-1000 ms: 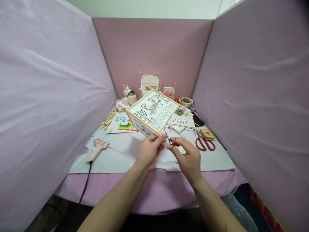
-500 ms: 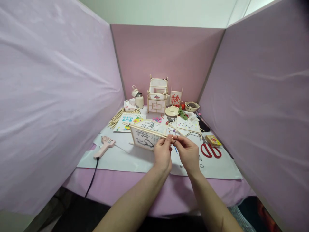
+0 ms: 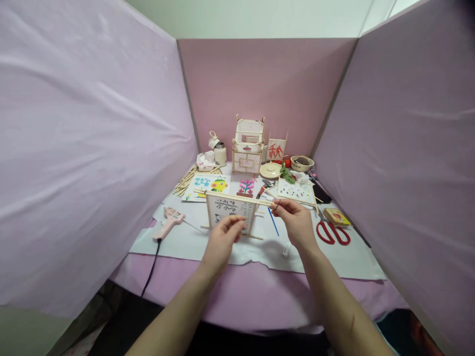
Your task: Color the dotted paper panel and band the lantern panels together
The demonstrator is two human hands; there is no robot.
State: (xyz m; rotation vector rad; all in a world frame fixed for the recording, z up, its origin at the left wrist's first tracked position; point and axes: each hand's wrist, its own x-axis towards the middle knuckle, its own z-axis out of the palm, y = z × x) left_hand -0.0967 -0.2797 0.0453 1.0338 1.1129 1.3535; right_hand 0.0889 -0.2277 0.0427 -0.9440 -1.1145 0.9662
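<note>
A stick-framed panel (image 3: 237, 210) with black ink drawings stands on its edge at the middle of the table. My right hand (image 3: 296, 220) pinches the right end of its top stick, where a thin black band (image 3: 277, 203) is looped. In front of the panel is my left hand (image 3: 227, 236), its fingers bent and close together; whether they touch the panel or hold anything small cannot be made out. Another dark band (image 3: 206, 193) wraps the stick's left end.
A pink glue gun (image 3: 169, 222) with a black cord lies left. Red-handled scissors (image 3: 333, 233) and a small yellow box (image 3: 336, 216) are right. Behind stand a stick-built house model (image 3: 248, 160), a jar (image 3: 220, 154) and a bowl (image 3: 302, 163). A blue stick (image 3: 273, 222) lies near my right hand.
My left hand has come off the stick's right end and moved left and down. The panel now stands more upright. The right hand stays at the band, and the view has shifted slightly.
</note>
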